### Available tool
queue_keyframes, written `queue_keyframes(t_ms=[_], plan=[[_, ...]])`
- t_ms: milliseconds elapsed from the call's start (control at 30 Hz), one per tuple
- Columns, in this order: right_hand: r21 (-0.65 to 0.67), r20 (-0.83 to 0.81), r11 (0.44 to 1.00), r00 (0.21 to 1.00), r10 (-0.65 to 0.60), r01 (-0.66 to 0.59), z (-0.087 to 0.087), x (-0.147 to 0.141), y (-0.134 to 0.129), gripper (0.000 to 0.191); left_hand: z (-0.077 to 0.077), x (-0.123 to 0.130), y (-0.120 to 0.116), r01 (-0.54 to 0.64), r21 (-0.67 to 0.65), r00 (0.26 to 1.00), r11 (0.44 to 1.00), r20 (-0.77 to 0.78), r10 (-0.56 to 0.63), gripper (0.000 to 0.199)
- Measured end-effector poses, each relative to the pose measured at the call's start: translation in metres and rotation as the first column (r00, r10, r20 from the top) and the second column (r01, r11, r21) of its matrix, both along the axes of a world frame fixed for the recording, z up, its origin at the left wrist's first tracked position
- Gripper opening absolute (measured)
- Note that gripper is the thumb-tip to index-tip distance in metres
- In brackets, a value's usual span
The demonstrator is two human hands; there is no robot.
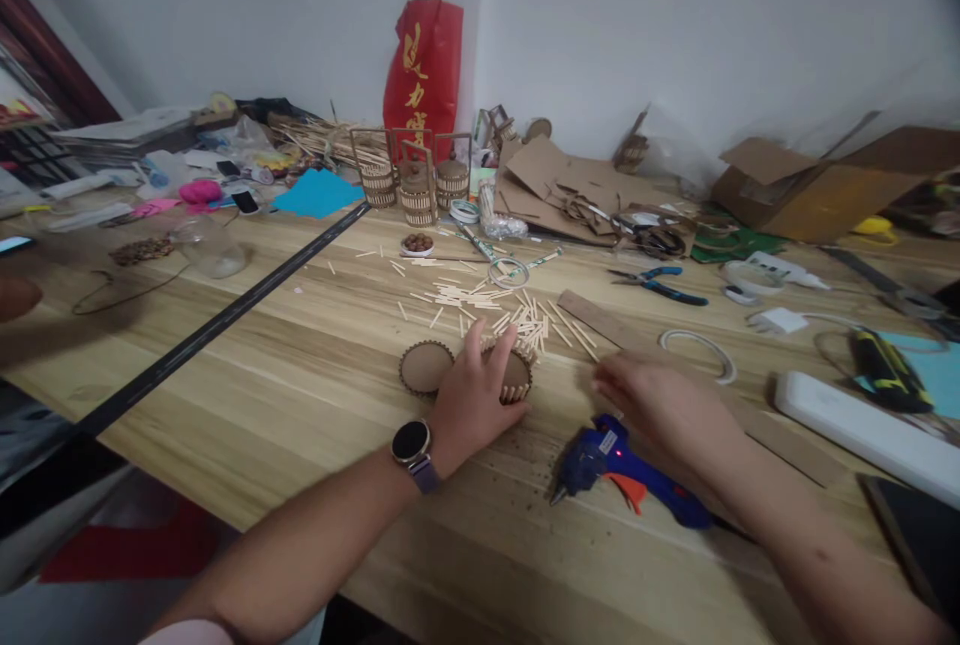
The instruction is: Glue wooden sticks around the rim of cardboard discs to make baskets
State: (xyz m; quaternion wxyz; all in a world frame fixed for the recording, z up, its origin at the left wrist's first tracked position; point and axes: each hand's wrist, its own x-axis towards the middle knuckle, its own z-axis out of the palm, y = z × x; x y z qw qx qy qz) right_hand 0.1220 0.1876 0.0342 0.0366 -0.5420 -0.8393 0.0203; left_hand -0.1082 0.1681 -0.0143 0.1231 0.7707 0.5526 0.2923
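Observation:
My left hand (474, 393), with a watch (411, 441) on its wrist, spans a round cardboard base (517, 372) edged with short upright sticks. Its thumb is at the near rim and its fingers reach the far side, covering part of the base. A second cardboard disc (425, 368) with a notched-looking edge lies just left of it. My right hand (645, 393) hovers to the right, fingers bent together; what they hold, if anything, is hidden. Below it a blue glue gun (616, 460) lies on its side, nozzle pointing left, red light lit. Loose short sticks (469, 296) lie scattered beyond.
Small stick baskets (417, 197) stand before a red bag (424, 75). Blue-handled pliers (660, 283), scissors (487, 250), a cardboard strip (600, 320), a white power strip (862, 425) and a glass jar (210, 250) lie around. Another person's hand (19, 297) shows at left.

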Motion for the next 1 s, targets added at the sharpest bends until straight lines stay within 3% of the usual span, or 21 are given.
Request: queue_keyframes(t_ms=[133,233,333,533,767,900,1000], plan=[[-0.036,-0.018,0.955,0.956,0.294,-0.294,0.001,-0.024,0.042,0.032,-0.003,0.001,0.000,-0.005,0.009,1.000,1.000,-0.010,0.005,0.092],[-0.040,-0.035,0.935,0.936,0.351,-0.353,-0.005,-0.038,0.064,0.038,-0.004,0.000,0.000,0.000,0.010,1.000,1.000,-0.011,0.001,0.092],[-0.022,-0.036,0.943,0.942,0.332,-0.333,-0.013,-0.043,0.072,0.030,-0.003,-0.001,0.000,0.002,0.005,1.000,1.000,-0.020,-0.002,0.092],[-0.002,-0.040,0.971,0.970,0.241,-0.241,-0.019,-0.034,0.065,0.022,0.000,-0.001,-0.001,0.019,-0.003,0.999,1.000,-0.032,-0.019,0.090],[0.017,-0.190,0.992,0.974,0.125,-0.124,0.001,-0.016,0.038,0.018,0.000,-0.002,0.000,0.029,-0.003,1.000,1.000,0.006,-0.029,0.092],[-0.148,-0.405,0.968,0.905,0.128,-0.203,0.012,-0.022,0.017,0.015,0.001,-0.002,0.000,0.026,-0.017,1.000,1.000,0.006,-0.026,0.091],[-0.217,-0.423,0.933,0.889,0.176,-0.288,0.014,-0.036,0.008,0.015,0.002,-0.002,0.000,0.026,-0.020,1.000,0.999,-0.004,-0.026,0.092]])
